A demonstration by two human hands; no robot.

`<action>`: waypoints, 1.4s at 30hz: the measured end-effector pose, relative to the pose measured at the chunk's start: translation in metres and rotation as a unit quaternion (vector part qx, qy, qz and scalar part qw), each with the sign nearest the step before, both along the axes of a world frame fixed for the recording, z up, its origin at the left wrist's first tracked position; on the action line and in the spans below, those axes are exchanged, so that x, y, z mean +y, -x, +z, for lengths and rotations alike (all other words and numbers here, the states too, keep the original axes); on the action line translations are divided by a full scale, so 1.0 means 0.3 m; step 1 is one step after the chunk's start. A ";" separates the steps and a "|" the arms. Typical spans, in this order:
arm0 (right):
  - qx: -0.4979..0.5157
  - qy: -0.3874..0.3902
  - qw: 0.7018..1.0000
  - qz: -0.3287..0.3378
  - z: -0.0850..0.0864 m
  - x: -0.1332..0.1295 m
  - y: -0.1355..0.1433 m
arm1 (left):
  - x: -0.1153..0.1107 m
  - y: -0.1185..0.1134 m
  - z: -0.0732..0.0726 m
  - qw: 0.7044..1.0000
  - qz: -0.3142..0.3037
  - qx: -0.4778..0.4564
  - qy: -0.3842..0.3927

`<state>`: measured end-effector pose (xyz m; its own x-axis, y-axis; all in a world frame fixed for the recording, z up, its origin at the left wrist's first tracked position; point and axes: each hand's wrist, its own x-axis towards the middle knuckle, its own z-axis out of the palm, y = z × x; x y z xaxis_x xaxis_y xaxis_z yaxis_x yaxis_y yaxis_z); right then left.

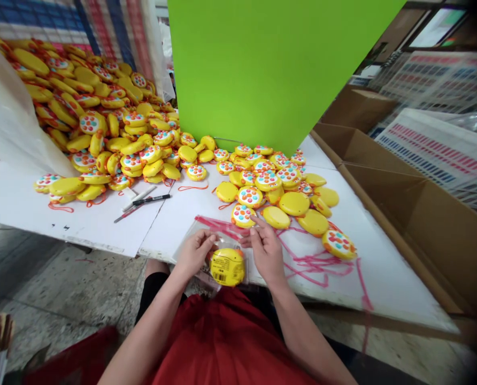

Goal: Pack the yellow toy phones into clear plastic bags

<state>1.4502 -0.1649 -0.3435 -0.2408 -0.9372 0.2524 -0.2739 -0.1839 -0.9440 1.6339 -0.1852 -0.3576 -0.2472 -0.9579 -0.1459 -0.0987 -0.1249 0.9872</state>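
Observation:
A yellow toy (227, 267) in a clear plastic bag lies at the table's front edge, with a printed label and barcode on its upper side. My left hand (196, 251) pinches the bag's upper left edge between thumb and fingers. On the other side, my right hand (266, 250) is beside the bag's top right, its fingers apart and the index finger stretched forward. Whether its lower fingers touch the bag, I cannot tell. Just beyond that hand is a yellow toy with coloured dots (243, 215). More clear bags with a pink strip (218, 226) lie under the hands.
Several yellow toys (290, 203) lie ahead to the right, and a large heap (102, 117) fills the left back. A green panel (262, 69) stands behind. Pens (152, 199) lie left, pink strips (314, 264) right. Cardboard boxes (407, 214) border the table's right side.

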 end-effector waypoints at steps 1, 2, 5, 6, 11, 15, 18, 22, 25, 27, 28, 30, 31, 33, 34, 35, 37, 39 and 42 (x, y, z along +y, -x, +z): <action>0.050 0.031 0.998 -0.013 0.002 -0.001 0.003 | 0.004 0.005 0.005 1.000 0.000 0.005 -0.007; 0.108 0.069 0.991 -0.023 0.007 -0.003 0.004 | 0.007 0.010 0.011 1.000 0.004 0.009 -0.005; 0.260 0.170 0.951 -0.001 0.034 -0.006 -0.010 | 0.019 0.027 0.031 0.999 0.005 0.005 0.039; 0.291 0.184 0.939 0.020 0.044 -0.006 -0.019 | 0.023 0.033 0.040 0.998 -0.002 -0.010 0.061; 0.377 0.219 0.897 0.073 0.076 -0.002 -0.071 | 0.046 0.057 0.101 0.974 -0.041 -0.141 0.174; 0.397 0.209 0.892 0.058 0.075 -0.010 -0.094 | 0.052 0.066 0.128 0.950 -0.066 -0.218 0.213; 0.389 0.184 0.903 -0.011 0.056 -0.033 -0.051 | 0.037 0.062 0.106 0.958 -0.080 -0.189 0.201; 0.401 0.096 0.904 -0.113 -0.021 -0.058 0.167 | -0.005 0.031 0.032 0.996 -0.031 -0.077 0.033; 0.457 -0.002 0.870 -0.188 -0.109 -0.037 0.388 | -0.036 0.004 -0.016 0.996 -0.002 0.008 -0.086; 0.494 -0.055 0.843 -0.207 -0.157 -0.008 0.500 | -0.048 -0.005 -0.029 0.994 -0.001 0.032 -0.106; 0.510 -0.068 0.832 -0.206 -0.171 0.008 0.537 | -0.051 -0.007 -0.030 0.993 -0.003 0.036 -0.108; 0.534 -0.061 0.818 -0.208 -0.179 0.032 0.568 | -0.055 -0.007 -0.024 0.993 -0.010 0.032 -0.111; 0.536 -0.044 0.813 -0.223 -0.173 0.037 0.562 | -0.055 -0.006 -0.020 0.993 -0.016 0.030 -0.113; 0.518 0.000 0.817 -0.254 -0.147 0.034 0.517 | -0.055 -0.007 -0.012 0.992 -0.032 0.035 -0.114; 0.503 0.019 0.827 -0.249 -0.132 0.027 0.479 | -0.055 -0.008 -0.011 0.992 -0.039 0.041 -0.114; 0.485 0.034 0.844 -0.226 -0.117 0.017 0.435 | -0.055 -0.009 -0.011 0.991 -0.043 0.049 -0.115; 0.449 0.043 0.880 -0.149 -0.096 -0.005 0.331 | -0.055 -0.012 -0.016 0.989 -0.045 0.070 -0.120; 0.414 0.021 0.907 -0.071 -0.088 -0.023 0.226 | -0.056 -0.015 -0.023 0.987 -0.038 0.091 -0.127; 0.323 -0.037 0.945 0.015 -0.089 -0.038 0.114 | -0.057 -0.022 -0.036 0.984 -0.030 0.111 -0.135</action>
<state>1.4160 -0.1763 -0.3702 -0.0325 -0.9621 0.2709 -0.7942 -0.1397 -0.5913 1.6405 -0.2023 -0.3684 -0.3563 -0.8745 -0.3290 0.1012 -0.3862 0.9169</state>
